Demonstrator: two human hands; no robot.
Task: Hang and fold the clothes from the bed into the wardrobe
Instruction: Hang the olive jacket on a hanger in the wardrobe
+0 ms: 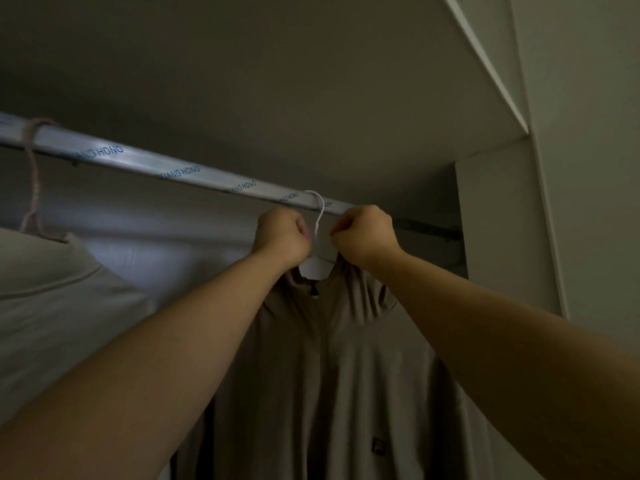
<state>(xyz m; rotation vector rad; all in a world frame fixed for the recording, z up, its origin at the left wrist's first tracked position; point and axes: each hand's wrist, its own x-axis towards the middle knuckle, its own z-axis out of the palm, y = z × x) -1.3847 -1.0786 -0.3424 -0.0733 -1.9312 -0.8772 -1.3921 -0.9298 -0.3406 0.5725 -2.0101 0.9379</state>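
A taupe zip-neck shirt [332, 368] hangs on a white hanger [317, 261] whose hook [320, 209] sits over the silver wardrobe rail [173, 169]. Both my arms reach up to it. My left hand [282, 235] has its fingers curled at the left side of the shirt's collar, just left of the hook. My right hand [365, 233] has its fingers curled at the right side of the collar. What each hand's fingers enclose is hidden by the fists. A small dark logo [378, 446] shows low on the shirt's chest.
A pale grey garment [59, 306] hangs on a pinkish hanger [33, 181] at the far left of the rail. The wardrobe's top panel [311, 98] is close above. A white side panel [498, 237] and shelf edge [485, 64] bound the right.
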